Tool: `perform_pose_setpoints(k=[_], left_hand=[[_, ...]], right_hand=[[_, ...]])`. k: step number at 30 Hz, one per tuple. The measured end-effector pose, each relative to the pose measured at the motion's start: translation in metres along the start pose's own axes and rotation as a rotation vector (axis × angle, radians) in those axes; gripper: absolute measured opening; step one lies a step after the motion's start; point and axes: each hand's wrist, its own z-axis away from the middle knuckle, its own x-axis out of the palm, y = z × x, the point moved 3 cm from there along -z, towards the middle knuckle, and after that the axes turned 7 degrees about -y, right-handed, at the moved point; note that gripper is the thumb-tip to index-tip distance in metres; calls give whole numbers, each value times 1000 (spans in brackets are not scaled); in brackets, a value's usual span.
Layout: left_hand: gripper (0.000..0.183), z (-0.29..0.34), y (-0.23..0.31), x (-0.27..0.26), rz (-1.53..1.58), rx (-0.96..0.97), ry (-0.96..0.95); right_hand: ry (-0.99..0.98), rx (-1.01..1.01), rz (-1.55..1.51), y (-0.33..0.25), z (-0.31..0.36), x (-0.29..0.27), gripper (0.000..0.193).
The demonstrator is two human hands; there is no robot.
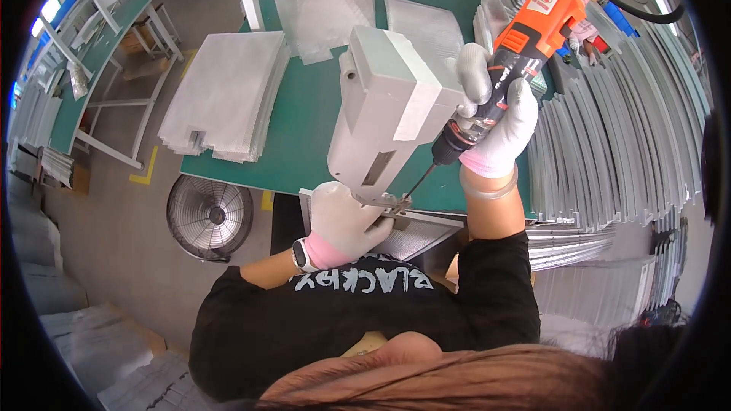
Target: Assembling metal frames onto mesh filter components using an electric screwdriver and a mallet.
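Observation:
My right hand, in a white glove with a pink cuff, is wrapped around an orange and black power screwdriver. The tool tilts down to the left, and its long thin bit reaches a small metal piece under a grey machine housing. Close to the bit tip, my gloved left hand has its fingers closed at the edge of a silver-framed mesh panel. Its fingertips are partly hidden by the metal piece, and part of the panel lies beneath the hand.
A green table carries a stack of pale sheets at left and loose mesh sheets farther back. Many grey frame strips are piled at right. A floor fan stands left. A black cable hangs near the screwdriver.

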Motion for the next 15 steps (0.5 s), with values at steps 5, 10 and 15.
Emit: perform_pose_setpoints(k=[5,10,15], left_hand=[[24,7,5,-6,-99,25,6],[32,11,4,-3,-85,4,-52],[32,13,4,-3,-34,39,-20]], right_hand=[[30,4,-9,5,4,7,84],[24,-4,-23,9,5,6,84],[-36,-30,-6,8,1,11,83]])
